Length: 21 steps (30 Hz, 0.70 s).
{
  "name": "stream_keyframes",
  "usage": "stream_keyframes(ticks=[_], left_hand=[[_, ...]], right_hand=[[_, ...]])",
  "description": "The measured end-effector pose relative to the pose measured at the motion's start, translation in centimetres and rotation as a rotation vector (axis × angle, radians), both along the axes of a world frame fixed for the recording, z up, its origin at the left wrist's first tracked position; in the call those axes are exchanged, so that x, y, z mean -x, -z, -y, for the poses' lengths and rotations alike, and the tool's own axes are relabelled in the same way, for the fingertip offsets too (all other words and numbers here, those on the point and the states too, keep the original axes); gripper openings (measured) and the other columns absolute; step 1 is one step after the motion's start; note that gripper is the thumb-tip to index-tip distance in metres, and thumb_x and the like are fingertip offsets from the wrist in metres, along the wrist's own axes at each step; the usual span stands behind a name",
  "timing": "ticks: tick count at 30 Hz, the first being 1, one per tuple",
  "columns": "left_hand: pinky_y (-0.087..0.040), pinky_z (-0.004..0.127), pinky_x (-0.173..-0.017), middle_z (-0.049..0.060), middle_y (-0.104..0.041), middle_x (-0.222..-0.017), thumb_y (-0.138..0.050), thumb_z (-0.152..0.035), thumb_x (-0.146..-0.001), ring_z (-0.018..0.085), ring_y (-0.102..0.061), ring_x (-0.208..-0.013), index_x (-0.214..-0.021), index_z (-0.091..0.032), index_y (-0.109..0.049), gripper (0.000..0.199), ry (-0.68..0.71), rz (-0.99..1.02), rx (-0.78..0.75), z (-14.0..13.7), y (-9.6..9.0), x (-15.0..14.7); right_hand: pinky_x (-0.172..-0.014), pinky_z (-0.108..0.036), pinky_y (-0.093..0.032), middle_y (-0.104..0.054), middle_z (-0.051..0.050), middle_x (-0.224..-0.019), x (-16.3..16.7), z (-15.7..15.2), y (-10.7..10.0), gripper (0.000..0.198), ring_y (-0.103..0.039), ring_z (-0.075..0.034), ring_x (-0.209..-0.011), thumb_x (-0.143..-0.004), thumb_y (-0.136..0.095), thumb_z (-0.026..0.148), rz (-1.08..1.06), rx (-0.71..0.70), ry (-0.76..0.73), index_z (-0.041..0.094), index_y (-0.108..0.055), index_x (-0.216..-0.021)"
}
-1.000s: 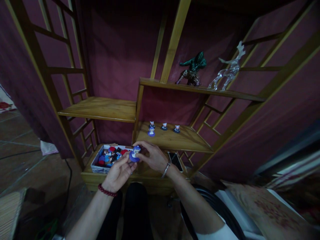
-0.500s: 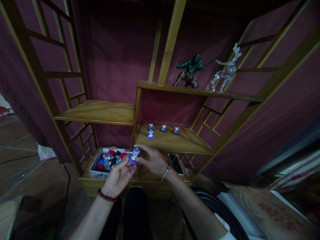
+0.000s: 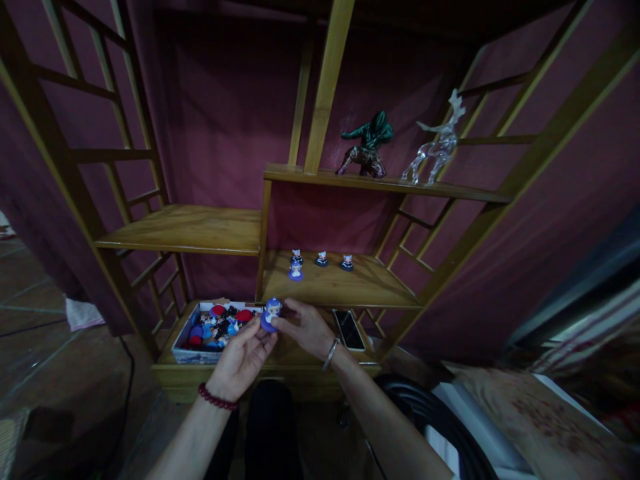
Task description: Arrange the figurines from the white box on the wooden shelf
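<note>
Between my two hands is a small purple-and-white figurine on a round purple base, upright and facing me. My left hand, with a dark red bead bracelet at the wrist, pinches the base from the left. From the other side, my right hand has its thumb on the lower part and its index finger beside the head. A similar purple figurine stands on the low shelf, in front of a row of dark-based figurines. To the left, an open box holds several red, blue and black figurines.
A phone lies on the bottom ledge right of my hands. On the upper right shelf stand a green crouching statue and a clear deer figure. Wooden posts and lattice frame the shelves. A black chair is at lower right.
The figurine has turned from tilted to more upright, its front now towards me. My right fingers have eased back from its top. The view has shifted slightly to the right.
</note>
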<state>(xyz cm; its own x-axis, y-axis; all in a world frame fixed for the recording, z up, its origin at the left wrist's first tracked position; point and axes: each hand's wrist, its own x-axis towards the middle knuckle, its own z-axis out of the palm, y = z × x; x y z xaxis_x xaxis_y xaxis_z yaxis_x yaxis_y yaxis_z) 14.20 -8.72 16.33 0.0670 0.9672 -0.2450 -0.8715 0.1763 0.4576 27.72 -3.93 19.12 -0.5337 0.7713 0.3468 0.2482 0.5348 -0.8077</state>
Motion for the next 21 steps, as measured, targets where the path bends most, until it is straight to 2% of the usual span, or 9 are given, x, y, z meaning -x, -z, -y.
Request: stream_keyframes(ticks=[5,11,15,21], left_hand=[[-0.050,0.028,-0.073,0.007,-0.064,-0.080,-0.050,-0.006,-0.076,0.013,-0.060,-0.076,-0.074,-0.010,-0.060,0.011,-0.003,-0.017,0.003,-0.4,0.6,-0.8],[-0.047,0.032,-0.085,0.005,-0.065,-0.081,-0.056,-0.003,-0.071,0.013,-0.060,-0.081,-0.071,-0.010,-0.061,0.009,0.078,-0.043,-0.086,-0.4,0.8,-1.3],[-0.047,0.031,-0.085,0.004,-0.065,-0.075,-0.058,-0.001,-0.068,0.013,-0.061,-0.078,-0.066,-0.010,-0.061,0.010,0.095,-0.047,-0.083,-0.4,0.9,-1.7],[-0.047,0.032,-0.084,0.005,-0.064,-0.077,-0.058,-0.001,-0.069,0.014,-0.060,-0.078,-0.067,-0.010,-0.062,0.009,0.105,-0.064,-0.071,-0.4,1.0,-2.3]], right_hand=[[-0.076,-0.029,-0.046,-0.062,-0.002,-0.086,-0.7,-0.1,0.5,0.024,-0.058,-0.015,-0.082,-0.075,-0.055,0.034,-0.048,0.061,0.022,0.015,-0.058,-0.089],[-0.073,-0.028,-0.046,-0.063,-0.002,-0.084,-1.9,-0.2,0.7,0.024,-0.058,-0.015,-0.080,-0.075,-0.055,0.036,-0.023,0.048,0.058,0.016,-0.058,-0.086],[-0.070,-0.027,-0.046,-0.063,-0.001,-0.081,-2.5,0.0,0.8,0.023,-0.057,-0.014,-0.076,-0.075,-0.054,0.036,0.002,0.043,0.075,0.016,-0.058,-0.083],[-0.065,-0.024,-0.045,-0.061,0.000,-0.074,-3.1,0.0,1.1,0.021,-0.055,-0.013,-0.071,-0.074,-0.056,0.036,0.012,0.034,0.132,0.015,-0.057,-0.076]])
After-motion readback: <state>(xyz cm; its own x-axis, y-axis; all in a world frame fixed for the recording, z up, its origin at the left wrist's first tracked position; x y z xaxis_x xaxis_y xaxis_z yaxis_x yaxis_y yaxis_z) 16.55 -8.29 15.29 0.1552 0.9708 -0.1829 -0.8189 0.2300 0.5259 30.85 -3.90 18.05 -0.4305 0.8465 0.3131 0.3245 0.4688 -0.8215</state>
